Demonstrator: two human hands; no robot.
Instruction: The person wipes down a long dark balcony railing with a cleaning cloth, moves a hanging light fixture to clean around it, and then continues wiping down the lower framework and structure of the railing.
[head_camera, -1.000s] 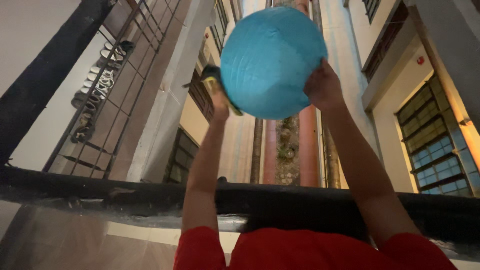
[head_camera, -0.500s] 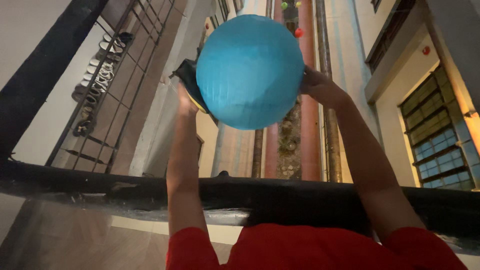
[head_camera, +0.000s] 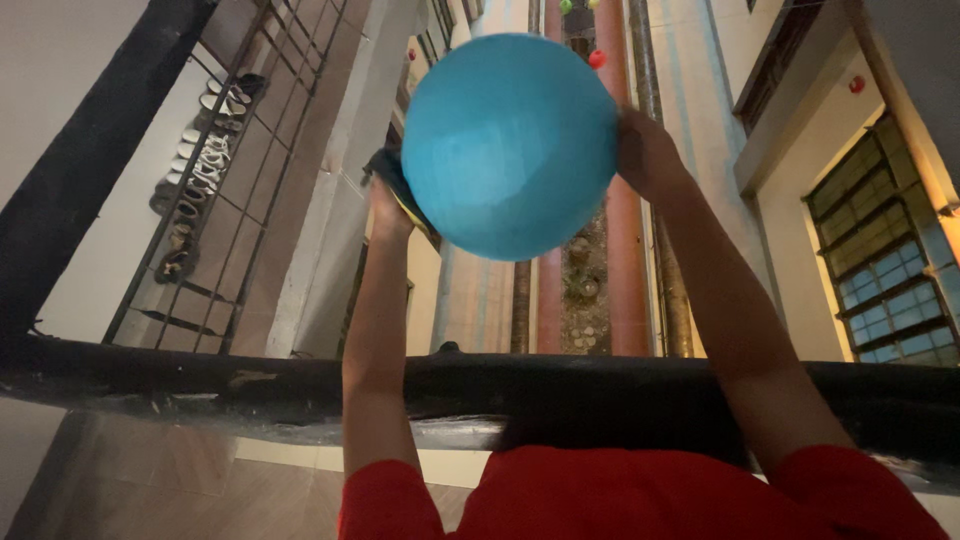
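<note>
Hands raised past a black railing (head_camera: 600, 405), pressing a blue paper lantern (head_camera: 508, 145) between them. Left hand (head_camera: 388, 210) flattens a dark, yellow-edged cloth (head_camera: 400, 185) against the lantern's side; right hand (head_camera: 645, 150) lies open on the opposite side. Red sleeves (head_camera: 600, 500) fill the lower edge.

My left grip (head_camera: 388, 212) and my right grip (head_camera: 645, 150) press the ball (head_camera: 508, 145) from either side, out beyond the railing (head_camera: 200, 385) that crosses in front of me. A cloth (head_camera: 395, 178) sits between my left grip and the ball. The barred window (head_camera: 215, 170) lies to the left, the pipes (head_camera: 620, 280) behind the ball.
</note>
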